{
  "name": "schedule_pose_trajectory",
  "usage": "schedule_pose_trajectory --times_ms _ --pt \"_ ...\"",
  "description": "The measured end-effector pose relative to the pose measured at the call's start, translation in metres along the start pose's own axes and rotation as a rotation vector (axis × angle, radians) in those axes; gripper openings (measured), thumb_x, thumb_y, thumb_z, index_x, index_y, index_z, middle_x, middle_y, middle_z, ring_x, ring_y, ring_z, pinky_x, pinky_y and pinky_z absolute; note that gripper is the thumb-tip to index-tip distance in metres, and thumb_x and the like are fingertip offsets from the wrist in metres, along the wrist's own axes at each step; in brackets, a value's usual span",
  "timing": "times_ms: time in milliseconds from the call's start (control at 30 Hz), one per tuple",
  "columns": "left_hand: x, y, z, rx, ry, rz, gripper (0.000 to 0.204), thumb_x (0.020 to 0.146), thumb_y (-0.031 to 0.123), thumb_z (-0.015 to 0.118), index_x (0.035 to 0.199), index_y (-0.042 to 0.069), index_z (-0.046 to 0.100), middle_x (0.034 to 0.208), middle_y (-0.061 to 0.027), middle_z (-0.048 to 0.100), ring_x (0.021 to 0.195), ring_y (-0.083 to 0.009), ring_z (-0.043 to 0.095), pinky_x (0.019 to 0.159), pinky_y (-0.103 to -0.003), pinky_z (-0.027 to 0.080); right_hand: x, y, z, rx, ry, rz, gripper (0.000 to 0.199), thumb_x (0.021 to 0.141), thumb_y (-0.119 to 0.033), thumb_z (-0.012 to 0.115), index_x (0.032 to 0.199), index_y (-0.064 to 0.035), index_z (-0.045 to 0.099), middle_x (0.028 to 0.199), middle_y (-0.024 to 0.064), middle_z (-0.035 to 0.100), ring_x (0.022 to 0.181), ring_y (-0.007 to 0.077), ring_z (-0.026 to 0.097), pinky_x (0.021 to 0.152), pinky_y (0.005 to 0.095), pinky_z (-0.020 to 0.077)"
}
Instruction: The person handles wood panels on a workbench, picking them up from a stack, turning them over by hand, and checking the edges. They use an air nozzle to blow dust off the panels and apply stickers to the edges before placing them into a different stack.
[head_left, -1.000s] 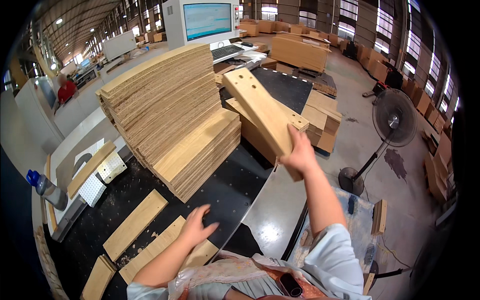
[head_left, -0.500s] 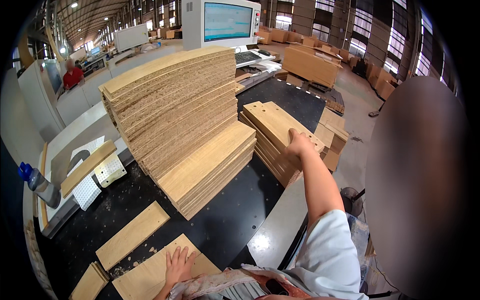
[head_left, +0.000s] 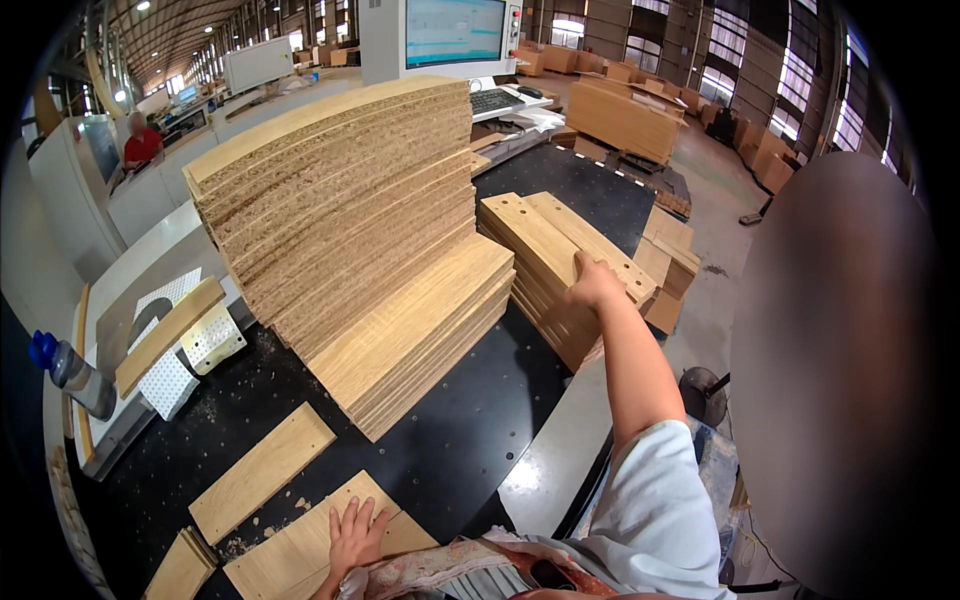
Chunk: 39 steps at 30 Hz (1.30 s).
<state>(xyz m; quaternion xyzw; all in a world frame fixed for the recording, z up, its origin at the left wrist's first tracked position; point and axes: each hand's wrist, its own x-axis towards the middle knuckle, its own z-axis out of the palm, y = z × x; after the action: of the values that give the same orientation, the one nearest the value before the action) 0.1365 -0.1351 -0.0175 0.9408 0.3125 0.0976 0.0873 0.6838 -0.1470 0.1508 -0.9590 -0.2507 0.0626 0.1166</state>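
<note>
Head view: a black table [head_left: 450, 425] carries the tall stack [head_left: 335, 180] of boards, taken as the landmark. A monitor [head_left: 453, 35] stands behind the tall stack. A lower stack [head_left: 415, 330] abuts its near right side. To its right is a pile [head_left: 548, 300] of boards. The drilled board [head_left: 535, 235] lies flat on that pile, beside another drilled board [head_left: 605, 245]; a second ago it was tilted in the air in the right hand. Loose boards [head_left: 290, 555] lie on the near side of the tall stack, with a single board [head_left: 262, 470] next to them. A bottle [head_left: 85, 378] leans to the stack's left.

The right hand [head_left: 597, 283], right of the tall stack, lies at the drilled board's near end, fingers bent over the top; the thumb is hidden, so whether they grip cannot be told. The left hand [head_left: 355, 535], on the stack's near side, is laid on the loose boards, fingers slightly spread, gripping nothing; a second ago it was raised above the table.
</note>
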Motion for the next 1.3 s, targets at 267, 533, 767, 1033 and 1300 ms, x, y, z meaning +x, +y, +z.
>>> schedule_pose_trajectory --times_ms 267,533,767,1033,1300 --pt "-0.007 0.0 -0.011 -0.046 -0.091 -0.002 0.052 0.08 0.038 0.063 0.127 0.019 0.057 0.138 -0.0079 0.044 0.135 -0.0311 0.033 0.111 -0.06 0.016 0.016 -0.001 0.016 -0.001 -0.007 -0.036 0.093 0.054 -0.034 0.079 0.138 -0.0229 0.042 0.13 0.0168 0.052 0.122 0.0338 0.05 0.099 0.0503 0.0402" --pt "-0.004 0.004 -0.02 -0.057 -0.108 0.062 0.076 0.072 0.063 0.065 0.132 0.018 0.052 0.143 -0.0088 0.036 0.139 -0.0291 0.025 0.111 -0.061 0.013 -0.031 -0.009 -0.005 -0.037 0.352 -0.179 0.095 0.064 -0.039 0.079 0.143 -0.0121 0.035 0.139 0.0202 0.044 0.131 0.0365 0.04 0.107 0.0456 0.0329" --pt "-0.008 -0.004 -0.016 -0.153 0.009 0.077 0.066 0.074 0.048 0.069 0.129 0.015 0.054 0.139 -0.0108 0.043 0.137 -0.0316 0.028 0.112 -0.056 0.017 -0.175 -0.037 0.068 0.868 0.646 -0.854 0.051 0.075 -0.01 0.071 0.122 -0.0001 0.055 0.118 0.0186 0.057 0.109 0.0324 0.055 0.096 0.0401 0.0439" --pt "-0.062 -0.057 -0.045 -0.253 0.523 -0.088 0.061 0.064 0.017 0.077 0.121 0.008 0.057 0.133 -0.02 0.046 0.128 -0.042 0.038 0.106 -0.051 0.033 -0.333 -0.056 0.196 0.645 -0.017 -1.092 0.057 0.072 -0.019 0.074 0.122 -0.0004 0.055 0.114 0.0217 0.06 0.11 0.0388 0.053 0.096 0.0433 0.0438" --pt "-0.208 -0.1 -0.083 -0.038 0.431 -0.807 0.058 0.072 0.022 0.068 0.125 0.003 0.052 0.13 -0.0236 0.049 0.121 -0.0409 0.043 0.103 -0.047 0.035 -0.349 -0.059 0.197 0.52 -0.19 -0.869 0.061 0.074 -0.021 0.073 0.126 0.0015 0.05 0.121 0.0239 0.056 0.115 0.0397 0.05 0.099 0.042 0.0412"
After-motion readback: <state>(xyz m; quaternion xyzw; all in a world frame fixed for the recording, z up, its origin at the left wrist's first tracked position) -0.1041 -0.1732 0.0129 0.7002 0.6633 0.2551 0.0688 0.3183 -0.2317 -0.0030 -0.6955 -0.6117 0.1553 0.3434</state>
